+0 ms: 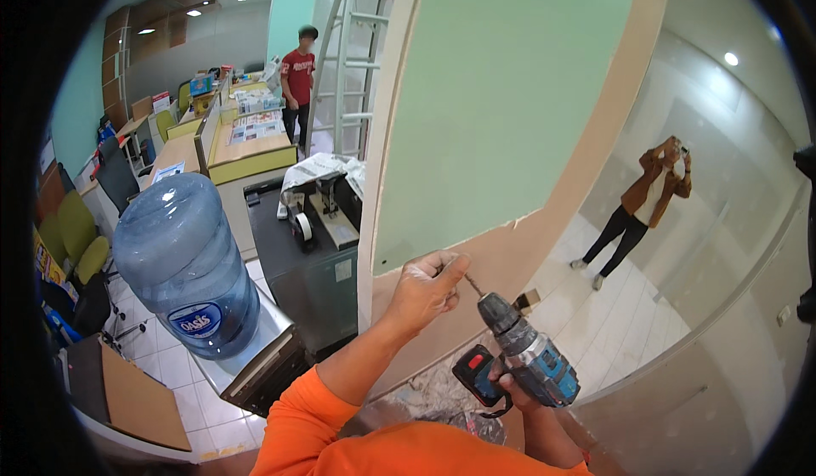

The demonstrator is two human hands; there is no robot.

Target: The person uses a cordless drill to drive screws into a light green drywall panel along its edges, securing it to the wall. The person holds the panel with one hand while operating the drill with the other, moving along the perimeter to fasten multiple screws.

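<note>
Here, the right hand (515,390) holds one drill (537,364), left hand (425,288) by one bit (474,285), its grip unclear.

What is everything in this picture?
cordless drill: one, blue and black, lower centre
drill bit: one, brownish, drill's front
water bottle: one, blue, left
wall panel: one, pale green, centre
ladder: one, pale grey, top centre
cabinet: one, dark, right of bottle
desks: several, wood-toned, upper left
chairs: several, green and dark, left
person: one, red shirt, upper left
another person: one, brown jacket, right
left hand: one, dusted white, near bit
right hand: one, bare, holding drill
</note>
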